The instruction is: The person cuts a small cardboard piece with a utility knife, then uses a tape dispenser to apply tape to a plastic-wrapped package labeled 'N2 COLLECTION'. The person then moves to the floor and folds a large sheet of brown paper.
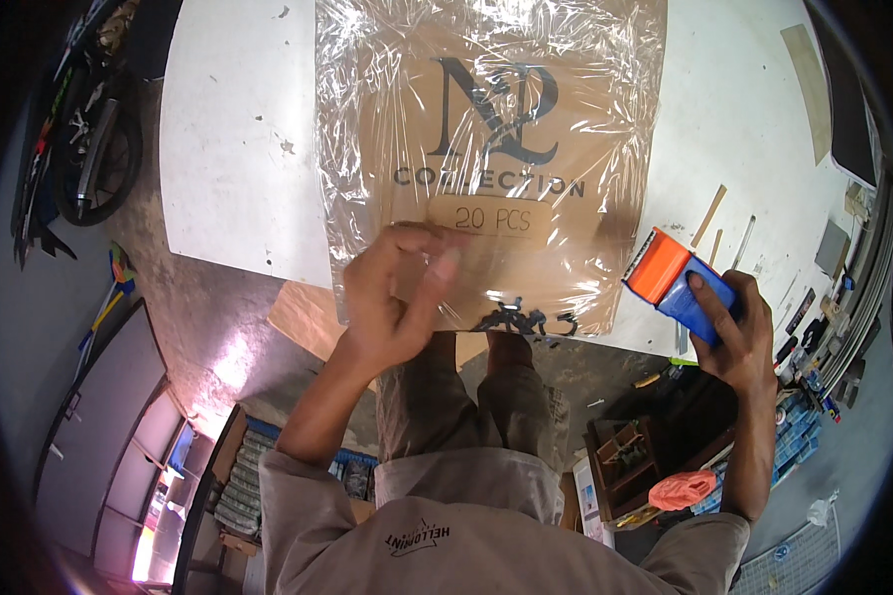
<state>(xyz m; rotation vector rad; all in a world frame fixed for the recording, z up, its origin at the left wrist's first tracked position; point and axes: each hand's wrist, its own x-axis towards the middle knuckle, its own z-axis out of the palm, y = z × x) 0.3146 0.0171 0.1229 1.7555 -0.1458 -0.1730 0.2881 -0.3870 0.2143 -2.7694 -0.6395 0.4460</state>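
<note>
A flat brown cardboard package (387, 129) in shiny, wrinkled clear plastic lies in front of me, reaching the near table edge. Dark printing covers it, and a small tan label (491, 220) sits near its middle. Over the package's lower left part is my left hand (392, 293), its fingers curled and its thumb and forefinger pinched close together; whatever lies between them is too indistinct to name. To the package's right, my right hand (729, 322) grips the blue body of a tape dispenser (680, 281). Its orange end points left, toward the plastic.
The white table (238, 139) carries thin wooden sticks (709, 215) and small tools at the right. Brown cardboard (308, 317) lies below the near edge. A bicycle (94, 164) stands far left; an open wooden box (620, 446) is at lower right.
</note>
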